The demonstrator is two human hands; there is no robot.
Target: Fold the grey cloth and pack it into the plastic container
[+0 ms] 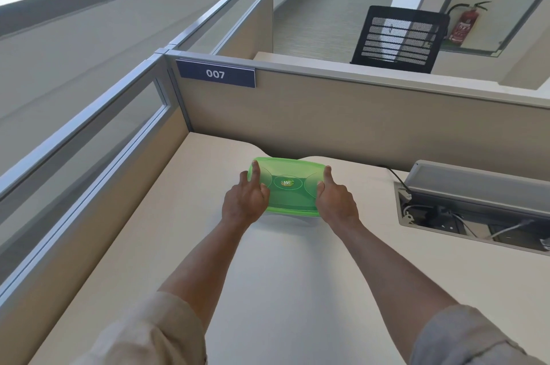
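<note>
A green translucent plastic container [290,186] with its lid on rests on the pale desk [282,275], near the far partition. My left hand [245,199] grips its left end, fingers over the lid. My right hand [334,199] holds its right end, thumb up along the lid's edge. The grey cloth is not visible anywhere; I cannot tell what the container holds through the lid.
Beige cubicle partitions [357,114] close the desk at the back and left, one bearing a "007" sign [215,74]. An open cable tray [464,215] with wires sits at the right. A black mesh chair [398,38] stands beyond the partition.
</note>
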